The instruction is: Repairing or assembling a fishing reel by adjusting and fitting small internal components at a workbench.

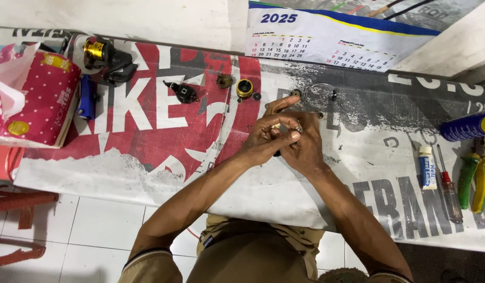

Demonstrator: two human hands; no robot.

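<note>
My left hand (263,137) and my right hand (304,144) are pressed together over the printed banner (148,157) that covers the work surface. Both pinch a small metal part (284,127) between their fingertips; most of it is hidden by the fingers. Just beyond the hands lie a gold and black spool (245,88), a small black washer (257,96), a brownish gear piece (224,80) and a black handle part (183,93).
A pink dotted tissue pack (35,99) and a gold and black fishing reel (103,55) sit at the far left. At the right lie a small white tube (426,166), a screwdriver (449,188), green-handled pliers (474,175) and a blue can (467,126). A wall calendar (326,39) hangs behind.
</note>
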